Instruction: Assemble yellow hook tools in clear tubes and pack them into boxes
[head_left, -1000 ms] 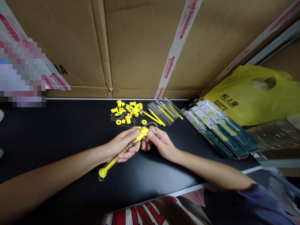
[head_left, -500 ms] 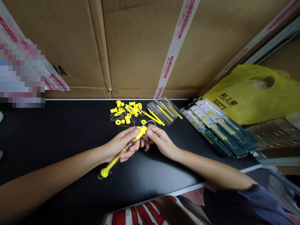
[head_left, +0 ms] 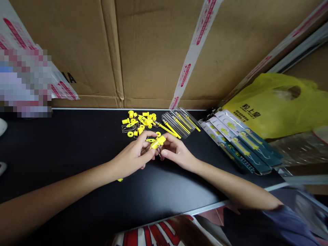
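A spring scale (head_left: pixel 156 143) with a clear tube and yellow end caps lies slantwise between my hands. My left hand (head_left: pixel 133 150) is closed round its tube and hides most of it. Only a bit of the yellow lower end (head_left: pixel 120 179) shows below my left wrist. At the upper cap, my right hand (head_left: pixel 178 152) has its thumb and fingers closed on the metal hook (head_left: pixel 160 154), which is mostly covered. Just beyond my hands lies a pile of yellow plastic parts (head_left: pixel 147 121) with bent wire hooks (head_left: pixel 128 128).
Clear tubes with yellow rods (head_left: pixel 179 123) lie right of the pile. Boxed spring scales (head_left: pixel 238 140) and a yellow plastic bag (head_left: pixel 276 106) are at the right. A cardboard wall (head_left: pixel 153 54) rises behind the black table (head_left: pixel 77 143). White objects (head_left: pixel 2 127) show at the left edge.
The spring scale has turned in my left hand, so the back of that hand now covers the tube. Its hook has swung down from above the cap into my right fingers.
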### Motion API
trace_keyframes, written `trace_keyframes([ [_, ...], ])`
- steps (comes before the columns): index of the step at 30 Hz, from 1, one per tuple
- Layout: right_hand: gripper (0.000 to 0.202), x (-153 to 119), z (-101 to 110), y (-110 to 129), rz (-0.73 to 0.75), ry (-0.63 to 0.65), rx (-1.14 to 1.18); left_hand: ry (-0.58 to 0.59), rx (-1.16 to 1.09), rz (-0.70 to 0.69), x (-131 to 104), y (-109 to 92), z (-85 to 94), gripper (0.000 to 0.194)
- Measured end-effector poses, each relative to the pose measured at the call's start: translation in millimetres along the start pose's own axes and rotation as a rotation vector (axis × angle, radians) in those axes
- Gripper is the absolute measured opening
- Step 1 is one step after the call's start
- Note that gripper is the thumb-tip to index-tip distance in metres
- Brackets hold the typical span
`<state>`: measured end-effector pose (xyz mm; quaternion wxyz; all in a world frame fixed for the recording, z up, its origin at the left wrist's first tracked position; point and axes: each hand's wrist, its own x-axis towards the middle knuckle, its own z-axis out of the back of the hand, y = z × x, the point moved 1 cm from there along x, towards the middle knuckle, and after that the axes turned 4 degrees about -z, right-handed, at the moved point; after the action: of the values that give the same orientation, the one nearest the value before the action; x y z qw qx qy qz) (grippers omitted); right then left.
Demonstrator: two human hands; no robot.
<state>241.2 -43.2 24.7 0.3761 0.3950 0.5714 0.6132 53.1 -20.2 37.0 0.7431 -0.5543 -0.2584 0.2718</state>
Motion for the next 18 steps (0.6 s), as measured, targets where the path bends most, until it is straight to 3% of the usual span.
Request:
trace_keyframes([
  [11, 0.021, 3.1, -2.2, -7.5, 0.032, -0.025, 0.079, -0.009, -0.07, 0.001, 0.8, -1.5, -2.4, 0.045],
  [18, 0.029, 6.1, 5.8, -6.6, -0.035, -0.091, 0.215, -0.057, -0.176, 0.061, 3.6, -6.4, 1.2, 0.04],
])
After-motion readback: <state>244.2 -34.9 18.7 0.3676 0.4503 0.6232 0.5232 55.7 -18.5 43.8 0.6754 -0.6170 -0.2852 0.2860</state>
